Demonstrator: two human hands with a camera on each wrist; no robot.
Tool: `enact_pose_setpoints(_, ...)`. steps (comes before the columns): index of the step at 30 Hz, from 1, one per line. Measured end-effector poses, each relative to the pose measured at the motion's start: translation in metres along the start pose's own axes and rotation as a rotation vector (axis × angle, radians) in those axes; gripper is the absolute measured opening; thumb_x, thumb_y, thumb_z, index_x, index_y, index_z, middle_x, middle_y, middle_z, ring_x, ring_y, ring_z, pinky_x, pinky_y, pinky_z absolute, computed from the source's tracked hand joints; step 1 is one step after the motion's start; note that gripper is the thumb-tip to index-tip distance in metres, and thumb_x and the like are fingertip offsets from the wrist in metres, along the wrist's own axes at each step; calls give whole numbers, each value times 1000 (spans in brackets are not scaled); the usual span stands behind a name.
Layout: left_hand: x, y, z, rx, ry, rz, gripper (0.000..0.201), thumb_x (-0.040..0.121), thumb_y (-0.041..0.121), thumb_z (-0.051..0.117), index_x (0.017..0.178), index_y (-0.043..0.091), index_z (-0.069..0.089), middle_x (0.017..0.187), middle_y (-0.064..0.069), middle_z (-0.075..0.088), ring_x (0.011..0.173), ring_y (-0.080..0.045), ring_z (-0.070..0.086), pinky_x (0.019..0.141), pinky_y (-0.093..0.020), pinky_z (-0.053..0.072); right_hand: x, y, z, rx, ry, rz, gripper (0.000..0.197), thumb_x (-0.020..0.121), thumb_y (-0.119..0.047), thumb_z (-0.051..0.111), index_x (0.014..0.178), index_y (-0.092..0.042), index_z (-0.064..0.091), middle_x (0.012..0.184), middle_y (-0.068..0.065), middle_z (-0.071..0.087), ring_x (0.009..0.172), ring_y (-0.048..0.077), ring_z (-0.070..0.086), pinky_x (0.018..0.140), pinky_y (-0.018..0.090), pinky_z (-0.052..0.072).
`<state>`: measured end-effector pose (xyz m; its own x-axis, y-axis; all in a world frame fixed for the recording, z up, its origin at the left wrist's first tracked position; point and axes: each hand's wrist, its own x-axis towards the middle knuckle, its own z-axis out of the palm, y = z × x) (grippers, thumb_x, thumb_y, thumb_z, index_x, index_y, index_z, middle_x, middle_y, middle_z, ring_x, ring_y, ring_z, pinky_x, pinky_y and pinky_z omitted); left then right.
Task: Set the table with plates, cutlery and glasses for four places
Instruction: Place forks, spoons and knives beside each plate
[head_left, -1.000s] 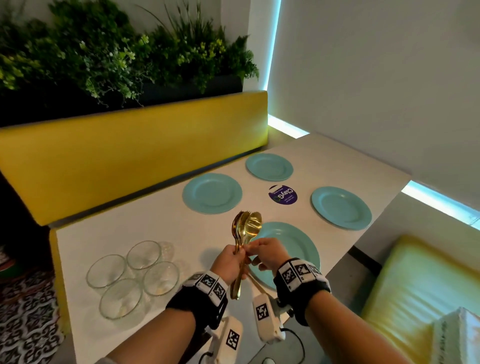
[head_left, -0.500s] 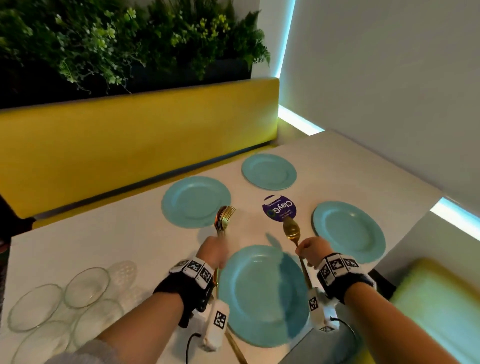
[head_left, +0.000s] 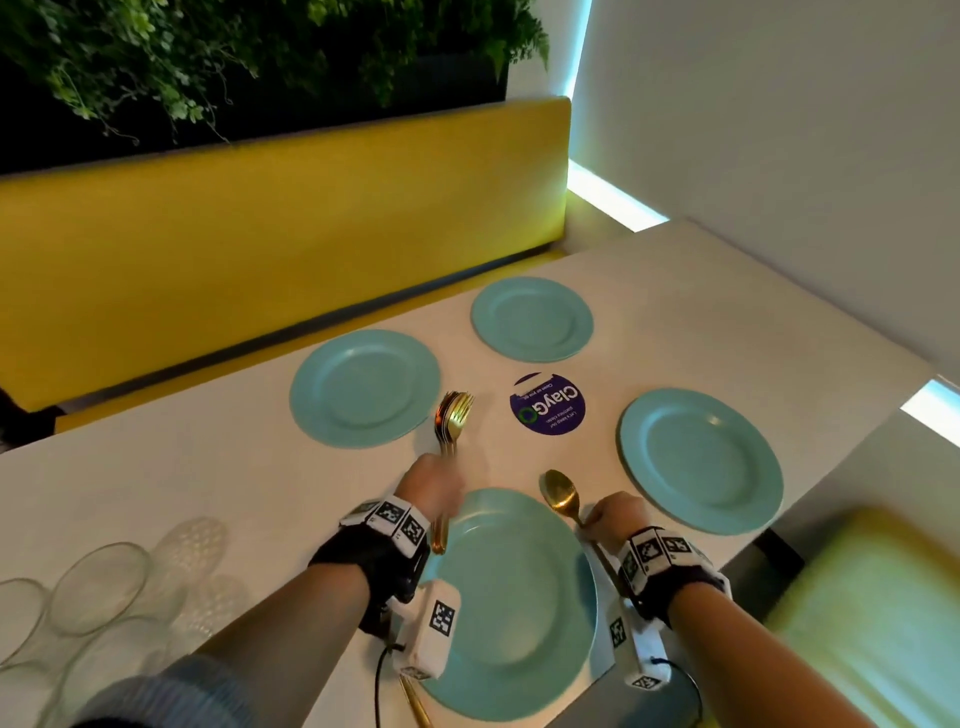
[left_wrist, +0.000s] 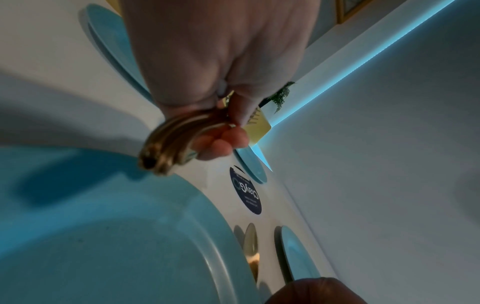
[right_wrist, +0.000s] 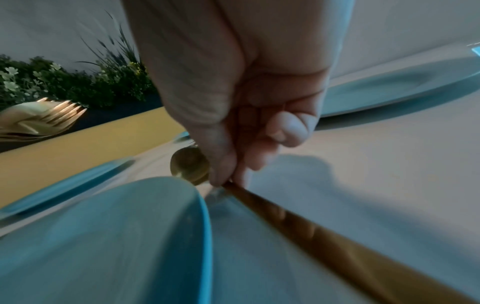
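Several teal plates lie on the white table (head_left: 208, 483); the near plate (head_left: 511, 608) sits between my hands. My left hand (head_left: 434, 486) grips a bundle of gold cutlery (head_left: 453, 415) (left_wrist: 168, 139), fork tines pointing away, at the plate's left rim. My right hand (head_left: 615, 517) pinches the handle of one gold spoon (head_left: 560, 493) (right_wrist: 191, 167), held low beside the plate's right rim, bowl pointing away. Whether the spoon touches the table I cannot tell. The other plates lie at far left (head_left: 365, 387), far middle (head_left: 531, 318) and right (head_left: 701, 460).
Several clear glasses (head_left: 98, 587) stand grouped at the table's left. A round purple sticker (head_left: 549, 410) marks the table's middle. A yellow bench back (head_left: 260, 234) with plants above runs along the far side; a white wall is on the right, a yellow-green seat (head_left: 872, 623) at lower right.
My hands have parted: the right took one spoon out of the bundle and brought it down to the right of the near plate, while the left carried the rest to the plate's left.
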<state>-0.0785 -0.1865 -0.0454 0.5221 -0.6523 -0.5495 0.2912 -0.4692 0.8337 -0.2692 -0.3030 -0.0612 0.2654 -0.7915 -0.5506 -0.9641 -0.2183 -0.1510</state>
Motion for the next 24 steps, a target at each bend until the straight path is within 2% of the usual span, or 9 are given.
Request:
enact_pose_setpoints(10, 4, -4, 13, -8, -23, -41, 14, 100, 10, 39, 87, 7, 43, 70, -6, 48, 52, -15, 44, 42, -22, 39, 3, 1, 3, 26, 14, -83, 23, 85, -27, 57, 100, -19, 73, 103, 5, 70, 98, 22, 65, 87, 29, 52)
enact_pose_setpoints(14, 5, -3, 16, -41, -12, -60, 20, 98, 7, 39, 79, 10, 43, 68, -7, 48, 51, -16, 42, 40, -21, 38, 3, 0, 4, 23, 11, -96, 21, 85, -20, 55, 94, -23, 73, 99, 4, 70, 93, 20, 65, 82, 26, 52)
enact_pose_setpoints(18, 9, -2, 18, -67, -10, -79, 22, 98, 3, 37, 78, 10, 43, 66, -8, 48, 45, -15, 42, 39, -20, 37, 4, -1, 2, 24, 1, -89, 19, 85, -18, 56, 95, -19, 73, 91, 2, 66, 90, 19, 63, 76, 23, 48)
enact_pose_setpoints(21, 10, -1, 19, -65, -17, -82, 22, 98, 3, 36, 78, 10, 43, 66, -7, 48, 43, -14, 42, 38, -19, 37, 3, -2, 2, 16, 10, -82, 19, 87, -18, 55, 95, -16, 72, 96, 5, 67, 96, 20, 64, 80, 24, 48)
enact_pose_setpoints(24, 11, 1, 21, -55, -27, -75, 22, 98, 3, 36, 78, 11, 43, 66, -7, 48, 45, -14, 41, 39, -19, 36, 4, -2, 2, 27, 20, -92, 20, 86, -18, 55, 94, -17, 73, 89, 2, 64, 90, 17, 62, 81, 24, 48)
